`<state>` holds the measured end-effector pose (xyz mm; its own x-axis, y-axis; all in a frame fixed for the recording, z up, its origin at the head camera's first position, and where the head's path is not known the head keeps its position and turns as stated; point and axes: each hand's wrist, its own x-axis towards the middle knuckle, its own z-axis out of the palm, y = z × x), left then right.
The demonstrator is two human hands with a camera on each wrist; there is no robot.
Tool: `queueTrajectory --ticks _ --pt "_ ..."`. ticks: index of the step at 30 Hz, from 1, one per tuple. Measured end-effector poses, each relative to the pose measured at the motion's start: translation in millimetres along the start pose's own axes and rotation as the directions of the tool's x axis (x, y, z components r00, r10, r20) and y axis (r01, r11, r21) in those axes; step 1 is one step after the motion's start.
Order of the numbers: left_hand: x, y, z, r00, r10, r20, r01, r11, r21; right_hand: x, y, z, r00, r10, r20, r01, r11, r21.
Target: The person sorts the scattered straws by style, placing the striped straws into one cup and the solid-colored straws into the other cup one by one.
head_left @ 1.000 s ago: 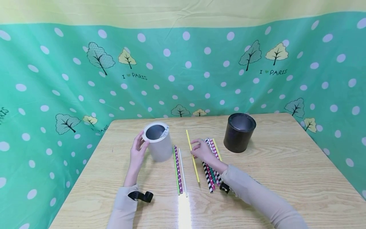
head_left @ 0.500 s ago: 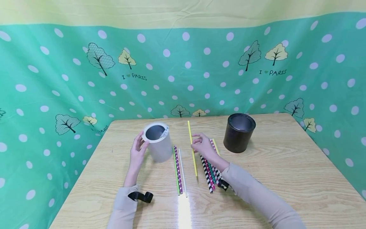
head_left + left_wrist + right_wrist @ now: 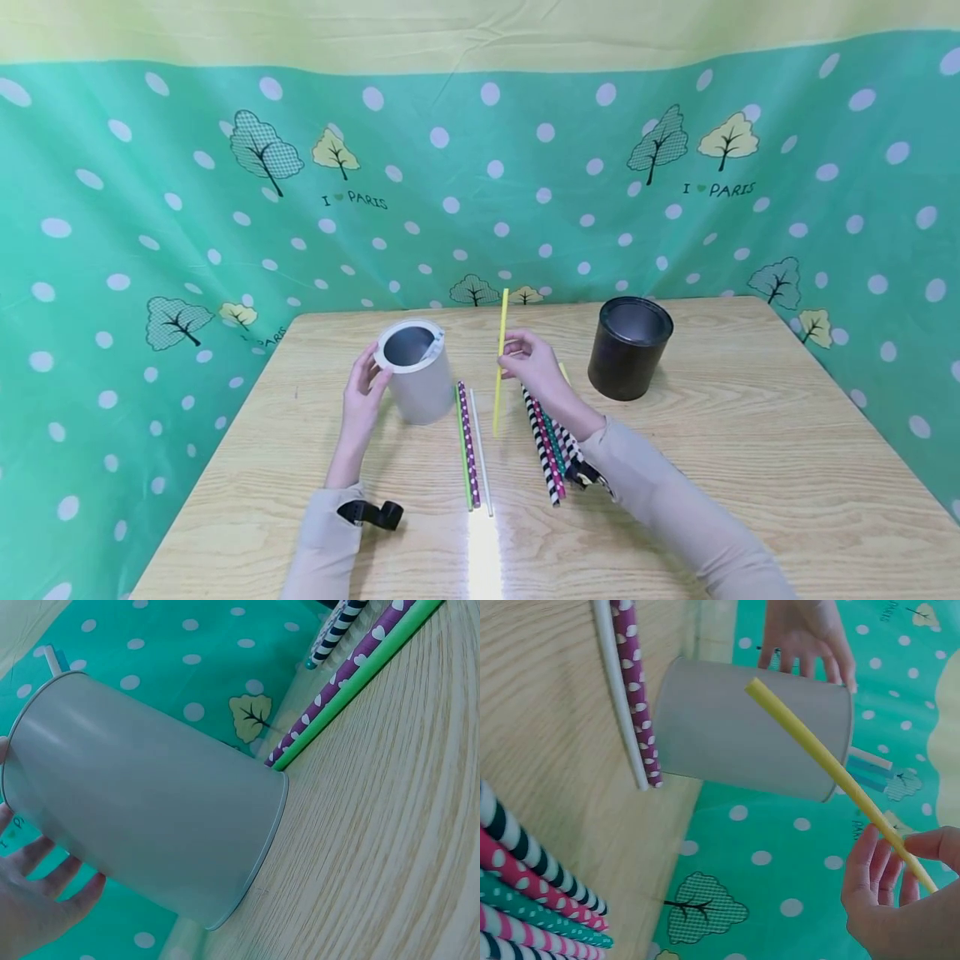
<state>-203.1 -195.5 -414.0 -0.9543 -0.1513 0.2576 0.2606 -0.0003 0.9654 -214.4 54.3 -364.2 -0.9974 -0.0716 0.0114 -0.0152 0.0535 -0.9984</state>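
Observation:
My right hand (image 3: pixel 528 367) pinches a yellow paper straw (image 3: pixel 802 735) between thumb and fingers, near its middle in the head view. The straw stands nearly upright there, raised over the table. To the left, my left hand (image 3: pixel 363 387) holds the side and rim of a grey can (image 3: pixel 142 780), thumb near the rim and fingers spread round the wall. Something pale and flat (image 3: pixel 870 769) pokes out past the can's rim. Beside the can lie a green straw (image 3: pixel 462 450), a purple straw with white hearts (image 3: pixel 634 682) and a white straw (image 3: pixel 481 450).
Under the right forearm lies a pile of patterned straws (image 3: pixel 543 454), partly hidden by the arm, with another yellow straw (image 3: pixel 564 373) at its far end. A black can (image 3: pixel 630 354) stands at the back right of the wooden table (image 3: pixel 750 433). Behind hangs a green dotted curtain (image 3: pixel 525 217).
My right hand has lifted the yellow straw off the table and away from me, turning it from slanted to nearly upright. The left hand and the grey can stay in place.

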Motion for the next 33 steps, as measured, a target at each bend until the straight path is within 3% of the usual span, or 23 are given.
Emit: queueTrajectory --ticks 15,22,29,33 --pt "0.2 0.6 2.6 1.000 0.009 -0.012 -0.009 1.000 0.006 -5 -32 12.5 0.991 -0.130 0.004 0.128 0.981 0.148" --pt "0.4 1.3 2.5 1.000 0.013 -0.011 -0.013 1.000 0.004 -7 -42 18.8 0.970 -0.242 0.008 0.237 0.957 0.164" --pt "8.0 -19.5 -4.7 0.999 0.033 -0.017 -0.033 0.999 -0.006 -7 -48 23.9 0.950 -0.311 0.005 0.305 0.934 0.184" --pt "7.5 -19.2 -4.6 0.999 0.038 -0.016 -0.038 0.999 -0.007 -7 -52 27.2 0.937 -0.349 -0.006 0.343 0.919 0.195"
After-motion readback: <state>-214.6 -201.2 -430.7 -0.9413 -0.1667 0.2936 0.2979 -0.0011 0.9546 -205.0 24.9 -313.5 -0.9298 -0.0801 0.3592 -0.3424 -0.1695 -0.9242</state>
